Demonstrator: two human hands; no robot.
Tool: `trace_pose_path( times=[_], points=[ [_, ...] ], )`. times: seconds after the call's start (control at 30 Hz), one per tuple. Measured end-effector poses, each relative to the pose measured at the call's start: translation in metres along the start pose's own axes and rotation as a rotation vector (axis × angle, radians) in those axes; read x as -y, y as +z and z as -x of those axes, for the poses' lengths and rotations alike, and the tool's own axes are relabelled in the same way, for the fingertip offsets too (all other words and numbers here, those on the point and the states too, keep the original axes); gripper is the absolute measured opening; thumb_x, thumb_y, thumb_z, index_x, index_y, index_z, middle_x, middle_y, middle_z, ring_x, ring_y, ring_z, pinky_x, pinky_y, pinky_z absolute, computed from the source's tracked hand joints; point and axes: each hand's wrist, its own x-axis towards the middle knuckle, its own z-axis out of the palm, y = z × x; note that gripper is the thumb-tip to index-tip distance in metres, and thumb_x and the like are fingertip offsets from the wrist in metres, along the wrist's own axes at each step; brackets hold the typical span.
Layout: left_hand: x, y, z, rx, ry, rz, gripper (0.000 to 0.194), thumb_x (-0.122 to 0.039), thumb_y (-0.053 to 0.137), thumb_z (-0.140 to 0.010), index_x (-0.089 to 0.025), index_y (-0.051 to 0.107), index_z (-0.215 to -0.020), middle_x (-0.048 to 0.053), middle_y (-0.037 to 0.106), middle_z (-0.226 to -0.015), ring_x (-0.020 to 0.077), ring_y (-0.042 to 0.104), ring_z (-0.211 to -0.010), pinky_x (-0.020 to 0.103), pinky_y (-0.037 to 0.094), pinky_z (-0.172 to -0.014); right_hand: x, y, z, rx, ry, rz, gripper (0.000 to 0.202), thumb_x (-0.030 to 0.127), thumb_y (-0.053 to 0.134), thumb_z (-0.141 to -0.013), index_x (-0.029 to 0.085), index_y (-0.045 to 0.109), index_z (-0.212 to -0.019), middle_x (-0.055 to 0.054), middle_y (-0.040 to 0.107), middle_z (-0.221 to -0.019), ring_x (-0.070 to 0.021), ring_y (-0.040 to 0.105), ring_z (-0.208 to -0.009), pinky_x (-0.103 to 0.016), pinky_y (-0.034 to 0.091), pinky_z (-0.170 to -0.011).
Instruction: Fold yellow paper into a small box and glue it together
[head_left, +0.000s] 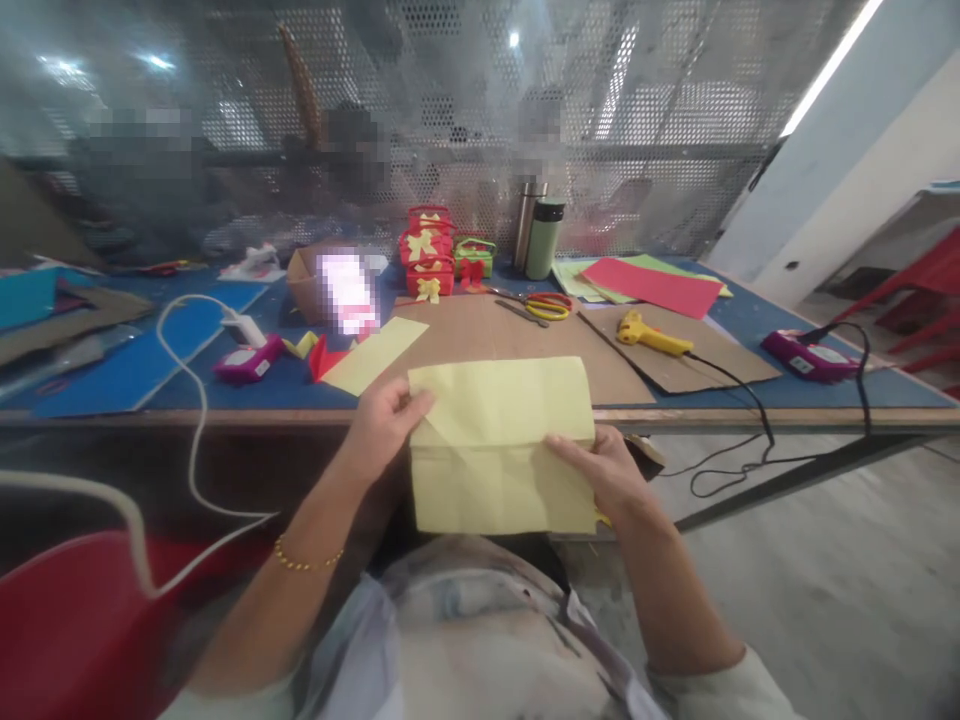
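Two grips, left hand (384,425) and right hand (611,470), held creased yellow paper (487,490) between them; moving it called for even support.

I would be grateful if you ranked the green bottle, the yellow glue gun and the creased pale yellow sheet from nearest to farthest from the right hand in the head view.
From the right hand:
1. Pale yellow sheet: held, extending to the hand's left.
2. Yellow glue gun: ahead, slightly right, on cardboard.
3. Green bottle: ahead-left, toward the table's back.
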Motion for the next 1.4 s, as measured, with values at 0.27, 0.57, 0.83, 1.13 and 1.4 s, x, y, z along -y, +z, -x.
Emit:
trace_pose_path(
  times=[0.27,0.57,0.83,1.13,1.4],
  points=[
    [-0.019,0.005,0.01,-0.104,0.071,-0.04,0.024,-0.042,0.081,-0.077,-0.019,0.075,-0.081,0.002,0.07,-0.073,0.0169,0.061,-0.069,0.026,0.05,-0.065,0.008,0.008,0.01,-0.107,0.008,-0.027,0.046,0.056,0.094,-0.048,0.016,0.078,-0.061,-0.008,0.074,-0.062,-0.0196,0.065,-0.047,-0.029,0.053,-0.046],
    [-0.008,0.013,0.017,-0.154,0.056,0.048,0.061,-0.043,0.078,-0.08,-0.021,0.058,-0.133,0.007,0.072,-0.101,0.0213,0.068,-0.09,0.03,0.055,-0.08,0.003,0.011,0.011,-0.19,-0.055,-0.021,0.05,0.062,0.092,-0.05,0.016,0.074,-0.057,-0.005,0.069,-0.058,-0.0155,0.059,-0.047,-0.025,0.048,-0.044],
    [-0.01,0.031,0.038,-0.344,0.734,-0.957,0.014,-0.028,0.066,-0.093,-0.021,0.071,-0.104,0.009,0.068,-0.103,0.0262,0.063,-0.101,0.043,0.046,-0.094,-0.001,0.02,0.007,-0.171,-0.068,-0.01,0.05,0.063,0.09,-0.052,0.016,0.073,-0.057,-0.005,0.068,-0.058,-0.0161,0.058,-0.048,-0.027,0.048,-0.044],
    [-0.009,0.057,0.039,-0.069,0.77,-1.079,0.01,-0.027,0.059,-0.098,-0.023,0.065,-0.092,0.006,0.068,-0.085,0.0262,0.064,-0.081,0.041,0.043,-0.074,-0.006,0.024,0.013,-0.143,-0.17,0.109,0.05,0.066,0.082,-0.063,0.017,0.073,-0.06,-0.003,0.067,-0.06,-0.0152,0.056,-0.051,-0.027,0.047,-0.048],
    [-0.008,0.037,0.028,-0.188,0.696,-1.222,0.023,-0.025,0.047,-0.099,-0.023,0.058,-0.079,0.009,0.063,-0.079,0.0278,0.056,-0.075,0.043,0.038,-0.072,-0.009,0.018,0.016,-0.165,-0.31,0.26,0.05,0.061,0.075,-0.073,0.017,0.065,-0.053,-0.001,0.057,-0.053,-0.0123,0.048,-0.051,-0.024,0.039,-0.047]
  ],
)
